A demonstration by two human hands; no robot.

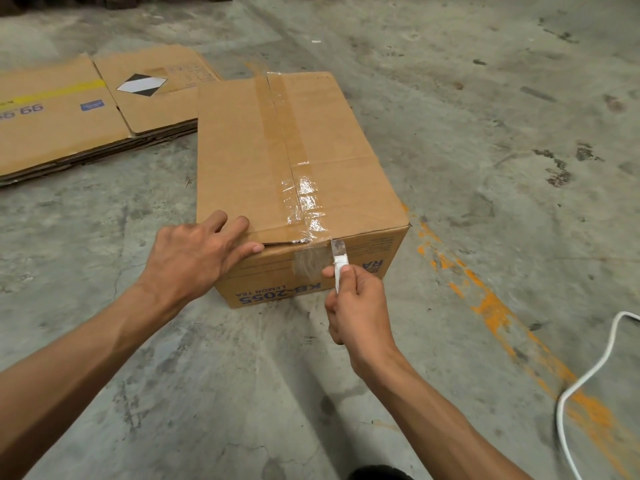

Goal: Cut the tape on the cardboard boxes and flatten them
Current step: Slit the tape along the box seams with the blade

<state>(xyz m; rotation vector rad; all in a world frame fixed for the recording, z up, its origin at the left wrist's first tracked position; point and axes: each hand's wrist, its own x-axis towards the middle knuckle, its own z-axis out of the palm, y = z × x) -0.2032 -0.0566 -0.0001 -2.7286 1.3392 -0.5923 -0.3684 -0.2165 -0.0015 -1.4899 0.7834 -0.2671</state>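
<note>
We look down on a sealed cardboard box (277,168) standing on a stained concrete floor (485,168), its near side printed upside down to us with "KB-2055" and "LEMON TEA". Clear and brown tape (294,161) runs along the middle seam of the top and folds over the near edge onto the front face.

Our left hand (194,258) lies flat on the near left corner of the box top, fingers straight and spread, the thumb along the front edge; it grasps nothing. Our right hand (356,306) is curled round the white handle of a utility knife (337,261), thumb and forefinger pinching it near the blade. The blade points up and meets the tape just where it bends over the near top edge.

Beyond the box, towards the far left of the floor, a stack of flattened cardboard boxes (69,116) lies close to its far left corner. A worn orange painted line (491,306) crosses the floor at right, and a white cable (588,368) curls at the near right edge.
</note>
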